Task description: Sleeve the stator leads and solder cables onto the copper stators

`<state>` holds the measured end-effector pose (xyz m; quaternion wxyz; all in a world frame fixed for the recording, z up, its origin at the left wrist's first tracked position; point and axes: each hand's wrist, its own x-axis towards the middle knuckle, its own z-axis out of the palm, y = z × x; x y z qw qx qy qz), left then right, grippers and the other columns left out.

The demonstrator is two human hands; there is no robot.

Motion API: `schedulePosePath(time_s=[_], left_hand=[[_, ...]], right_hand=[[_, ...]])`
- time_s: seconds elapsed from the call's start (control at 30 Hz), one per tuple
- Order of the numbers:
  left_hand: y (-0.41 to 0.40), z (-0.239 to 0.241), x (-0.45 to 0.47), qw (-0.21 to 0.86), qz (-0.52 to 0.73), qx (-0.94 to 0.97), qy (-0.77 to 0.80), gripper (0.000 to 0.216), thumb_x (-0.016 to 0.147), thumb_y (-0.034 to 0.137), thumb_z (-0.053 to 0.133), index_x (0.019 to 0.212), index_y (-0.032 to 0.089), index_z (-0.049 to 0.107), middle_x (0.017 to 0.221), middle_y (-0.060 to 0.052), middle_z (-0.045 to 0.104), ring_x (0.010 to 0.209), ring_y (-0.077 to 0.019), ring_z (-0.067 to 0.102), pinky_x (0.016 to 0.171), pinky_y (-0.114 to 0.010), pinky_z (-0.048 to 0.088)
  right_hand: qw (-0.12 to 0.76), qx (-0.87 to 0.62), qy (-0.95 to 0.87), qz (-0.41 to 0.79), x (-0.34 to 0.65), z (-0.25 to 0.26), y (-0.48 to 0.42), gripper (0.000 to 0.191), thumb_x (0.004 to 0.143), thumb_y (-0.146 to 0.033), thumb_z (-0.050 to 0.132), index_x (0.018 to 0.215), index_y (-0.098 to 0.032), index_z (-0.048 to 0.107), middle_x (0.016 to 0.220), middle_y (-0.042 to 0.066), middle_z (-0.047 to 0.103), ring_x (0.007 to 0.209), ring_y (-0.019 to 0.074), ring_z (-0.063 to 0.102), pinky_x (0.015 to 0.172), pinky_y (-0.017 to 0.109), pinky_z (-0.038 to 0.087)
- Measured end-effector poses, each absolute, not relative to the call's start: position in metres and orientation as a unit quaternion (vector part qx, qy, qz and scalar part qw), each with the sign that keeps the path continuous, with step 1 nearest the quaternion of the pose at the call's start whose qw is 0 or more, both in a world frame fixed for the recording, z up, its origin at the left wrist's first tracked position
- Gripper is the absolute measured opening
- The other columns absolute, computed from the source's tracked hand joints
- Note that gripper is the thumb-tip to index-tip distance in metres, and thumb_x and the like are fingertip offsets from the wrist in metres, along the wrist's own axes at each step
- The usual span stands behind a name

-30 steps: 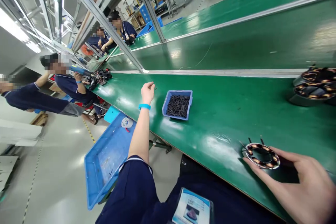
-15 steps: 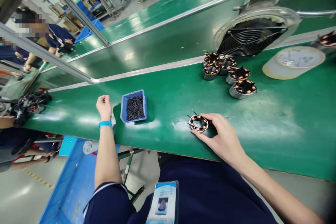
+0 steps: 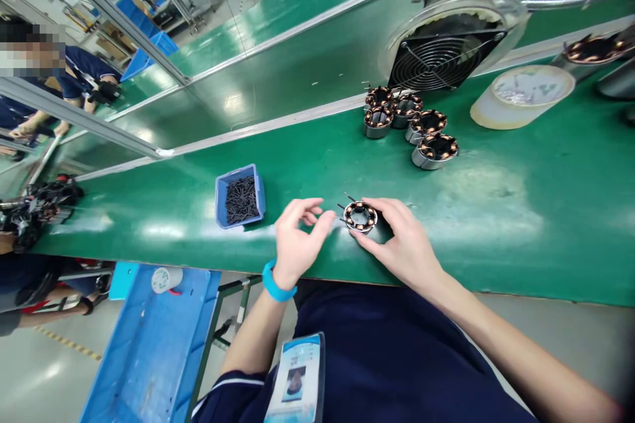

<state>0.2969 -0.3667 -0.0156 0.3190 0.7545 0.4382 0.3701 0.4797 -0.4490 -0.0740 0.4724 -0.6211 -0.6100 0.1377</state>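
Observation:
A round motor stator (image 3: 360, 217) with copper windings and thin black tubes sticking out lies on the green conveyor belt (image 3: 496, 211). My right hand (image 3: 397, 241) wraps round its right side and holds it. My left hand (image 3: 297, 238), with a blue wristband, sits just left of the stator, fingers curled in a pinch close to the black tubes; what is in the pinch I cannot make out. A small blue bin (image 3: 239, 196) of black tube pieces stands to the left of that hand.
Several more stators (image 3: 409, 125) are grouped further back on the belt, in front of a fan housing (image 3: 441, 56). A roll of clear tape (image 3: 526, 96) lies at the right. A blue tray (image 3: 149, 344) sits below the belt's left. Co-workers work at the far left.
My left hand has come from left of the blue bin over to the stator. The view swung right, showing the fan and spare stators. My right hand stays on the stator.

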Motion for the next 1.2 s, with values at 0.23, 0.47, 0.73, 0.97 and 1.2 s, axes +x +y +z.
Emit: schedulePosePath(time_s=[0.23, 0.47, 0.73, 0.97, 1.2], left_hand=[[-0.37, -0.026, 0.332, 0.351, 0.368, 0.729, 0.458, 0.019, 0.093, 0.027, 0.064, 0.077, 0.017, 0.066, 0.075, 0.0, 0.063, 0.069, -0.0108, 0.057, 0.066, -0.023, 0.046], [-0.366, -0.018, 0.33, 0.363, 0.311, 0.753, 0.452, 0.017, 0.09, 0.024, 0.066, 0.074, 0.017, 0.069, 0.071, 0.001, 0.063, 0.063, -0.01, 0.054, 0.061, -0.023, 0.043], [-0.354, -0.006, 0.321, 0.422, 0.281, 0.72, 0.474, 0.028, 0.093, 0.04, 0.066, 0.077, 0.017, 0.066, 0.067, 0.001, 0.059, 0.06, -0.0101, 0.049, 0.057, -0.023, 0.039], [-0.346, -0.001, 0.325, 0.559, 0.192, 0.71, 0.383, 0.033, 0.091, 0.045, 0.067, 0.079, 0.015, 0.065, 0.076, -0.003, 0.064, 0.072, -0.0134, 0.056, 0.069, -0.025, 0.045], [-0.327, 0.0, 0.332, 0.525, 0.203, 0.711, 0.421, 0.04, 0.09, 0.052, 0.066, 0.074, 0.016, 0.067, 0.072, -0.002, 0.061, 0.066, -0.0114, 0.049, 0.065, -0.026, 0.04]], right_hand=[[0.485, -0.608, -0.615, 0.129, 0.481, -0.075, -0.45, 0.04, 0.096, -0.033, 0.071, 0.13, -0.02, 0.056, 0.119, 0.012, 0.067, 0.108, 0.0303, 0.063, 0.092, 0.048, 0.055], [0.495, -0.6, -0.617, 0.123, 0.481, -0.075, -0.449, 0.037, 0.097, -0.032, 0.069, 0.129, -0.02, 0.055, 0.118, 0.012, 0.067, 0.107, 0.0306, 0.064, 0.091, 0.048, 0.056], [0.494, -0.602, -0.613, 0.134, 0.482, -0.074, -0.449, 0.038, 0.096, -0.031, 0.07, 0.129, -0.019, 0.057, 0.117, 0.012, 0.067, 0.107, 0.0307, 0.063, 0.092, 0.048, 0.055], [0.503, -0.59, -0.618, 0.13, 0.483, -0.076, -0.449, 0.037, 0.096, -0.03, 0.07, 0.129, -0.019, 0.056, 0.116, 0.012, 0.067, 0.105, 0.0304, 0.064, 0.09, 0.048, 0.056], [0.501, -0.589, -0.617, 0.145, 0.482, -0.074, -0.449, 0.039, 0.094, -0.027, 0.071, 0.13, -0.019, 0.056, 0.117, 0.012, 0.067, 0.107, 0.0302, 0.064, 0.092, 0.048, 0.055]])
